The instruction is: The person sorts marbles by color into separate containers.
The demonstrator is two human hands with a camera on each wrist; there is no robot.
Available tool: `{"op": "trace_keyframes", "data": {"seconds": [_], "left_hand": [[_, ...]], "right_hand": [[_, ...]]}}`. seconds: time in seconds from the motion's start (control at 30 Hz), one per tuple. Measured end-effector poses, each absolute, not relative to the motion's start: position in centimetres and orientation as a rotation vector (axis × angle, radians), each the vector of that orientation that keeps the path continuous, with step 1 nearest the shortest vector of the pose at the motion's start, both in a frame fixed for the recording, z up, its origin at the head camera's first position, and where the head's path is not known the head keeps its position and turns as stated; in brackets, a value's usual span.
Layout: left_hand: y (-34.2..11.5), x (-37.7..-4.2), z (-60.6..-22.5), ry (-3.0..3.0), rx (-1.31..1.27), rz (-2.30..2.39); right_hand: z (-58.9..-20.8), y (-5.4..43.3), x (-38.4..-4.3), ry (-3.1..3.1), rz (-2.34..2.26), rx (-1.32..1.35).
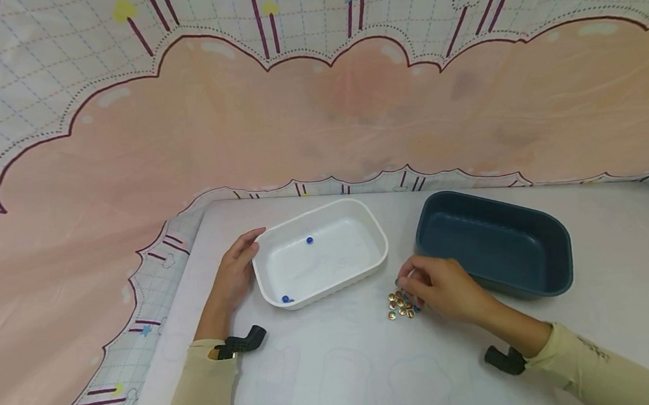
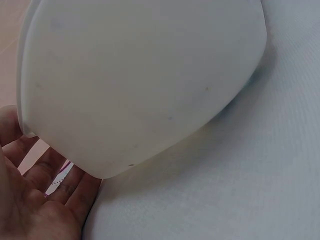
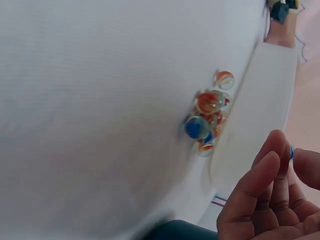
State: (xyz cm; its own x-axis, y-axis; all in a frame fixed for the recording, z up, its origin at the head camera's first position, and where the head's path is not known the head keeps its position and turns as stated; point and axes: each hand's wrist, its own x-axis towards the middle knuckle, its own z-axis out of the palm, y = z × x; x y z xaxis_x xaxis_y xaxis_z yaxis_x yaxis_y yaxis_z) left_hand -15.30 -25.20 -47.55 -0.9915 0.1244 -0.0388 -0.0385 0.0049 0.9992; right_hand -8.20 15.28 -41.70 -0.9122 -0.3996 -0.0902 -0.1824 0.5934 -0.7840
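My left hand (image 1: 235, 268) grips the left end of a white tray (image 1: 324, 288), thumb at the rim and fingers along the outer wall. In the left wrist view that outer wall (image 2: 145, 85) fills much of the picture. Inside the tray lie two blue marbles, one towards the back (image 1: 309, 240) and one at the front left corner (image 1: 285, 299). Right of the tray, my right hand (image 1: 441, 286) pinches a small blue marble (image 3: 292, 152) between thumb and fingertips. Under it, several orange and blue glass marbles (image 3: 208, 103) sit in a close cluster on the table.
A dark blue tray (image 1: 543, 282) stands just beyond and right of my right hand. Both trays rest on a white-covered table (image 1: 330, 378). A pink patterned cloth (image 1: 305, 126) hangs behind the table.
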Motion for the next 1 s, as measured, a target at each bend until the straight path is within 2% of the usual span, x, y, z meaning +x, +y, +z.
{"op": "trace_keyframes", "data": {"seconds": [1.0], "left_hand": [[-25.5, -15.5, -47.9, 2.174, 0.122, 2.097]], "right_hand": [[-38.5, 13.7, -10.3, 2.575, -1.276, -0.512]]}}
